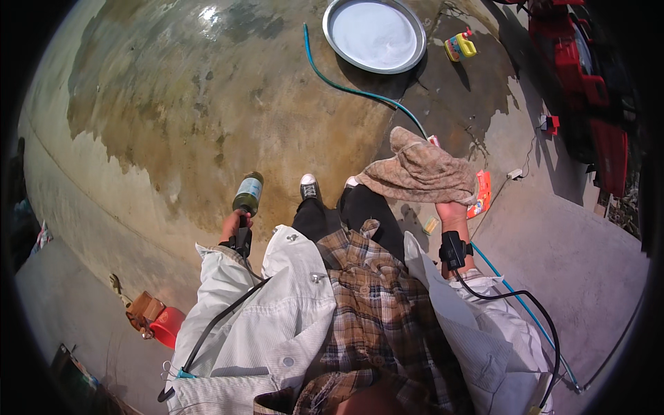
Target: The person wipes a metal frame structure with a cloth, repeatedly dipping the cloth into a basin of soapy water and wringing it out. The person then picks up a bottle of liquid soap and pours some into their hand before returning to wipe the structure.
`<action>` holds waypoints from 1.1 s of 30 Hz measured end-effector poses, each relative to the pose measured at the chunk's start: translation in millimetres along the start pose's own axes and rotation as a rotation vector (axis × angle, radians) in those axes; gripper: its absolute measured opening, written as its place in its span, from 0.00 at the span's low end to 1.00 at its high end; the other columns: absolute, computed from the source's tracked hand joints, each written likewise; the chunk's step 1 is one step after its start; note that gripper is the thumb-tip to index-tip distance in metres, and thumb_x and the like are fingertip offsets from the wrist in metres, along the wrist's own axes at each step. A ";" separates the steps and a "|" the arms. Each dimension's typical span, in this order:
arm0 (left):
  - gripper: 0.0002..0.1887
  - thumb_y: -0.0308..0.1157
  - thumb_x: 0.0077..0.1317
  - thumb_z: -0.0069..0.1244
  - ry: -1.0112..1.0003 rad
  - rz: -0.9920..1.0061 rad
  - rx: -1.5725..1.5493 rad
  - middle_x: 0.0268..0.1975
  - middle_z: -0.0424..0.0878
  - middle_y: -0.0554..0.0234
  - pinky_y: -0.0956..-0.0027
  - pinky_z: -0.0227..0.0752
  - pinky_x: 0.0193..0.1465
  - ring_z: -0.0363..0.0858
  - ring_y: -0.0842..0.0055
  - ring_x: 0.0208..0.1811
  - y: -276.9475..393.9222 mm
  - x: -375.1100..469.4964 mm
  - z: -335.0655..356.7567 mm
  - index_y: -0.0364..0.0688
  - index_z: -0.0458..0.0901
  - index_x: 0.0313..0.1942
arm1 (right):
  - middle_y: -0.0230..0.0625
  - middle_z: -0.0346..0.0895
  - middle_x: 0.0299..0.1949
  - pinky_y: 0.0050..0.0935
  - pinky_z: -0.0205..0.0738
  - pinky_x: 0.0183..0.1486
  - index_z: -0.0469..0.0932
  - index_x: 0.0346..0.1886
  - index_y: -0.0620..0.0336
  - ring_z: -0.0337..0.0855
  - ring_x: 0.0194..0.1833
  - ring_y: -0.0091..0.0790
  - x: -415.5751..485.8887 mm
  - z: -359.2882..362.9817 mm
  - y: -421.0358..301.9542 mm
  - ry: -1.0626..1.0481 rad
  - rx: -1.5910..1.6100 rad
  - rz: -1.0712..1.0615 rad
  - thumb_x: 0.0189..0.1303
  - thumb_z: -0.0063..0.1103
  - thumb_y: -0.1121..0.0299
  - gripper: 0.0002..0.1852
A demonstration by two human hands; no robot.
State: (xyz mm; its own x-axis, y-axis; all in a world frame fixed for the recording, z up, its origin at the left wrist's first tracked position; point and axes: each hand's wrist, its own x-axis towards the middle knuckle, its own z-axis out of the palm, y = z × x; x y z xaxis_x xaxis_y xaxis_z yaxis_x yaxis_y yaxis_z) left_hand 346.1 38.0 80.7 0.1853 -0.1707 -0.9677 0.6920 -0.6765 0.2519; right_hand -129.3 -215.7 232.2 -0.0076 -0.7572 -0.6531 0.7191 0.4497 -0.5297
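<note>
My left hand [236, 224] is closed around the neck of a dark green glass bottle [249, 191], whose base points away from me; a pale label wraps its side. Over and in front of my right hand [452, 210] hangs a brown patterned cloth [423, 171], gripped by fingers that it mostly hides. Just right of the cloth, an orange packet [481, 194] lies on the concrete. A yellowish sponge [430, 225] rests on the ground near my right wrist.
Ahead stands a round metal basin [374, 36] filled with white suds. A blue-green hose [342, 87] curves below it, beside a yellow jug [460, 46] with a red top. Wet concrete [207, 104] spreads ahead. Red machinery [576, 67] stands right; a red object [168, 326] sits left.
</note>
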 end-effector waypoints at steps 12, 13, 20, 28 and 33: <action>0.06 0.24 0.52 0.46 0.192 0.222 0.419 0.19 0.75 0.57 0.74 0.67 0.18 0.72 0.77 0.18 239.2 77.0 147.9 0.29 0.75 0.24 | 0.39 0.63 0.60 0.43 0.55 0.66 0.65 0.58 0.57 0.63 0.62 0.42 178.3 97.3 29.5 -0.334 0.231 0.133 0.66 0.36 0.52 0.24; 0.06 0.25 0.52 0.46 0.237 0.256 0.441 0.19 0.75 0.60 0.76 0.65 0.18 0.71 0.78 0.17 252.5 87.3 161.7 0.30 0.76 0.23 | 0.39 0.63 0.60 0.43 0.56 0.66 0.64 0.58 0.57 0.63 0.62 0.41 197.2 106.9 36.1 -0.482 0.299 0.175 0.66 0.36 0.52 0.24; 0.14 0.36 0.55 0.48 0.389 0.565 1.495 0.35 0.81 0.44 0.58 0.72 0.43 0.80 0.56 0.39 362.1 189.5 268.0 0.37 0.80 0.37 | 0.39 0.61 0.62 0.43 0.57 0.64 0.63 0.60 0.55 0.62 0.62 0.42 277.7 134.7 87.8 -0.149 0.304 0.300 0.64 0.41 0.54 0.25; 0.12 0.35 0.56 0.47 0.381 0.730 1.863 0.34 0.81 0.45 0.56 0.73 0.42 0.80 0.55 0.38 412.4 355.2 373.2 0.37 0.77 0.36 | 0.40 0.65 0.56 0.42 0.60 0.60 0.66 0.55 0.57 0.66 0.57 0.42 298.4 126.3 192.3 0.288 0.250 0.434 0.61 0.45 0.57 0.22; 0.15 0.36 0.56 0.47 0.246 0.785 1.917 0.35 0.81 0.45 0.57 0.72 0.43 0.80 0.55 0.38 434.6 380.7 372.3 0.37 0.77 0.41 | 0.40 0.67 0.53 0.41 0.62 0.58 0.68 0.52 0.57 0.68 0.54 0.43 292.3 138.0 234.6 0.418 0.208 0.524 0.58 0.47 0.58 0.21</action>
State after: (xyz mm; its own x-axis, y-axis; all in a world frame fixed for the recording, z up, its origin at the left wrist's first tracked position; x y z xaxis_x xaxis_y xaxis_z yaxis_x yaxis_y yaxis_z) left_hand 457.7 -587.7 -181.0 0.1926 -0.7582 -0.6229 -0.9615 -0.2728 0.0348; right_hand 133.1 -396.9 -8.3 0.1397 -0.2011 -0.9696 0.8186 0.5743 -0.0012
